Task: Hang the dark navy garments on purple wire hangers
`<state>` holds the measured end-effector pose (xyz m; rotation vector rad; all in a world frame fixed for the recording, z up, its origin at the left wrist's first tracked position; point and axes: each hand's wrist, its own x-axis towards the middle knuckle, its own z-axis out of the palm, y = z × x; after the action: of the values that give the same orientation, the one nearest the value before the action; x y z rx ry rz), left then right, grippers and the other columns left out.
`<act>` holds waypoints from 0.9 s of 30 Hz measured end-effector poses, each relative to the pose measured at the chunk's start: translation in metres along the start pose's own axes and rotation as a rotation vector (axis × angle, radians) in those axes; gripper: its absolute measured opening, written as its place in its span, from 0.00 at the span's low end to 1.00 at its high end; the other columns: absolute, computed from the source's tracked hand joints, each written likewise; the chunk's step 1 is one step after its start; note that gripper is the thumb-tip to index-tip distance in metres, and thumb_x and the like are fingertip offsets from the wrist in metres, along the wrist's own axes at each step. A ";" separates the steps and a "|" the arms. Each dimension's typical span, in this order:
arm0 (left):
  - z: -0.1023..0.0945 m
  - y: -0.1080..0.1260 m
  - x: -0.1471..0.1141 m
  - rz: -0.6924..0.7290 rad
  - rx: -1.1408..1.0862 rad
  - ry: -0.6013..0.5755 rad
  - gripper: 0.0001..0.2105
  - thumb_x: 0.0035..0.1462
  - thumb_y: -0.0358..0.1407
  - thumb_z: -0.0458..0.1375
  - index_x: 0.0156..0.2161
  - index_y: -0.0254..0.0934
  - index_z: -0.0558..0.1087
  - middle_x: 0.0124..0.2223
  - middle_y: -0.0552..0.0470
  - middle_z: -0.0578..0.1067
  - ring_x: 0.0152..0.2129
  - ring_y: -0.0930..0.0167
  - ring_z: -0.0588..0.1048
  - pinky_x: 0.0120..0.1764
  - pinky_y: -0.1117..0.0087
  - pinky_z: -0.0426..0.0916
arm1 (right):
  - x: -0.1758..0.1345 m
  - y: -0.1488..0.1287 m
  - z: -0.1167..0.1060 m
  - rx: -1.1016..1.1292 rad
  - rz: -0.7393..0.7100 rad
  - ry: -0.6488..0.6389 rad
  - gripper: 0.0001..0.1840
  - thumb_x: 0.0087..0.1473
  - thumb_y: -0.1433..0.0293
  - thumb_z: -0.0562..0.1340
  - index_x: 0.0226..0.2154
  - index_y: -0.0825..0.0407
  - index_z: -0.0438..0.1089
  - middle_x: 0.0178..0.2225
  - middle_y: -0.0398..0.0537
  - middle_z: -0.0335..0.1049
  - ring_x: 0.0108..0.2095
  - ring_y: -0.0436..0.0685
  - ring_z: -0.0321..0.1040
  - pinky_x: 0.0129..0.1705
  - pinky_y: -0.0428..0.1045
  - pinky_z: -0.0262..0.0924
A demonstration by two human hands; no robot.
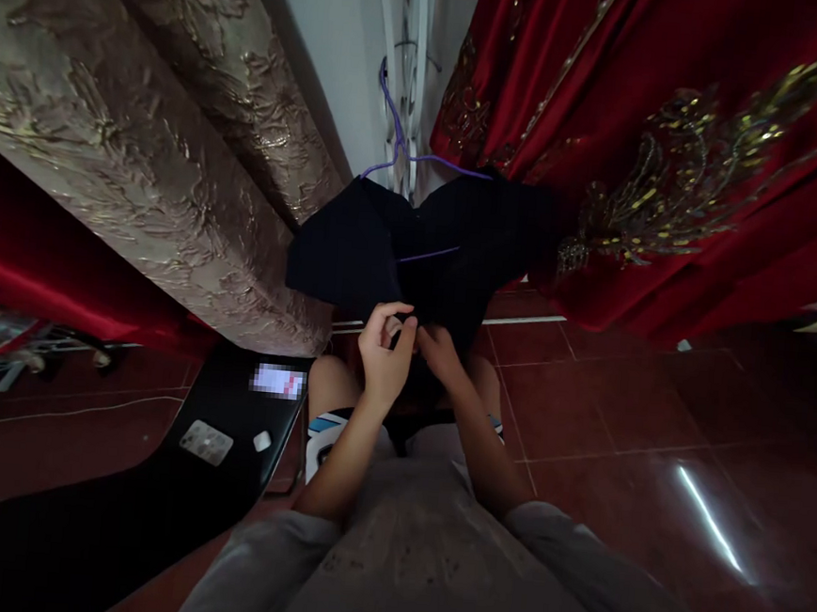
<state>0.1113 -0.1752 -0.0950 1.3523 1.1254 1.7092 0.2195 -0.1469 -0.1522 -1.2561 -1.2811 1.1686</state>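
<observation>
A dark navy garment (357,245) with broad shoulders hangs in front of me on a purple wire hanger (397,140). The hanger's lower bar shows through its open neck. At the garment's lower front, my left hand (384,346) is curled, thumb and forefinger bent towards each other over the cloth. Close beside it on the right, my right hand (439,351) has its fingers closed at the dark cloth. The fingertips of both hands nearly meet. Any small part between them is too dark to make out. The garment's lower end falls between my knees.
White rack poles (408,80) stand behind the hanger. A beige embossed curtain (200,167) hangs left, a red sequinned curtain (645,174) right. On a black bench (153,493) lie a phone (206,442), a lit screen (277,381) and a small white case (262,441). Red tiles (606,397) cover the floor.
</observation>
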 end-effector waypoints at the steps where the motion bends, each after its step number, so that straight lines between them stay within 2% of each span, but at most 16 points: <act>1: 0.001 0.002 -0.002 -0.017 -0.026 0.002 0.05 0.64 0.33 0.62 0.45 0.40 0.75 0.27 0.59 0.64 0.20 0.79 0.63 0.24 0.78 0.61 | -0.004 0.004 0.005 0.012 0.029 -0.047 0.26 0.61 0.51 0.59 0.18 0.48 0.65 0.17 0.45 0.64 0.20 0.52 0.60 0.24 0.49 0.53; 3: -0.004 0.001 -0.004 -0.027 -0.082 0.040 0.11 0.63 0.32 0.62 0.50 0.42 0.72 0.31 0.58 0.68 0.22 0.79 0.66 0.26 0.79 0.64 | -0.010 0.005 0.006 0.023 0.079 -0.050 0.29 0.61 0.49 0.59 0.17 0.49 0.66 0.16 0.45 0.64 0.19 0.50 0.59 0.23 0.49 0.52; 6: -0.022 -0.021 -0.006 -0.069 -0.151 0.076 0.22 0.61 0.30 0.61 0.58 0.46 0.63 0.45 0.52 0.74 0.35 0.77 0.77 0.42 0.74 0.73 | -0.017 -0.002 -0.003 0.016 0.120 0.044 0.29 0.56 0.47 0.63 0.17 0.51 0.65 0.15 0.43 0.62 0.19 0.49 0.57 0.23 0.48 0.49; 9: -0.038 -0.053 -0.012 -0.193 -0.065 -0.110 0.21 0.57 0.28 0.61 0.54 0.42 0.65 0.46 0.50 0.76 0.42 0.72 0.79 0.50 0.67 0.73 | -0.026 -0.007 -0.007 0.000 0.103 0.112 0.31 0.55 0.47 0.63 0.15 0.51 0.61 0.15 0.40 0.56 0.19 0.47 0.52 0.24 0.47 0.46; 11: -0.040 -0.068 -0.019 -0.235 0.031 -0.258 0.15 0.53 0.27 0.63 0.46 0.39 0.69 0.42 0.50 0.77 0.43 0.69 0.79 0.50 0.66 0.73 | -0.031 -0.008 -0.005 0.004 0.089 0.077 0.30 0.56 0.47 0.62 0.16 0.51 0.61 0.15 0.39 0.55 0.19 0.47 0.52 0.25 0.47 0.46; 13: -0.035 -0.073 -0.026 -0.232 0.089 -0.332 0.07 0.55 0.28 0.62 0.39 0.37 0.71 0.38 0.51 0.78 0.41 0.69 0.79 0.48 0.66 0.73 | -0.034 -0.009 -0.003 0.025 0.067 0.010 0.28 0.58 0.49 0.60 0.18 0.52 0.64 0.16 0.38 0.56 0.20 0.47 0.53 0.26 0.47 0.48; 15: -0.028 -0.071 -0.030 -0.201 0.126 -0.322 0.02 0.59 0.29 0.58 0.35 0.37 0.71 0.35 0.52 0.77 0.36 0.70 0.78 0.44 0.68 0.72 | -0.034 -0.012 -0.001 0.057 0.037 -0.044 0.25 0.60 0.52 0.59 0.21 0.53 0.66 0.17 0.38 0.57 0.21 0.47 0.55 0.27 0.46 0.50; 19: -0.018 -0.055 -0.026 -0.100 0.206 -0.226 0.06 0.60 0.28 0.57 0.31 0.36 0.72 0.32 0.52 0.75 0.32 0.71 0.75 0.38 0.71 0.69 | -0.029 -0.030 -0.003 0.144 0.024 -0.079 0.20 0.60 0.59 0.59 0.23 0.53 0.68 0.17 0.38 0.59 0.21 0.47 0.56 0.27 0.46 0.51; 23: -0.013 -0.031 -0.020 -0.021 0.164 -0.180 0.07 0.60 0.27 0.58 0.30 0.36 0.72 0.32 0.54 0.73 0.31 0.73 0.73 0.36 0.72 0.67 | -0.033 -0.072 -0.006 0.258 0.023 -0.097 0.18 0.59 0.60 0.61 0.22 0.53 0.70 0.16 0.38 0.61 0.19 0.47 0.57 0.26 0.45 0.52; 27: -0.007 -0.012 -0.016 0.089 0.175 -0.181 0.07 0.58 0.26 0.60 0.29 0.37 0.71 0.30 0.55 0.72 0.28 0.73 0.71 0.33 0.72 0.64 | -0.043 -0.123 -0.011 0.346 -0.065 -0.081 0.20 0.61 0.57 0.62 0.23 0.51 0.71 0.15 0.39 0.62 0.17 0.46 0.57 0.23 0.45 0.53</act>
<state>0.1087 -0.1865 -0.1130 1.6523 1.1463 1.5419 0.2208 -0.1908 -0.0287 -0.9157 -1.1106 1.3387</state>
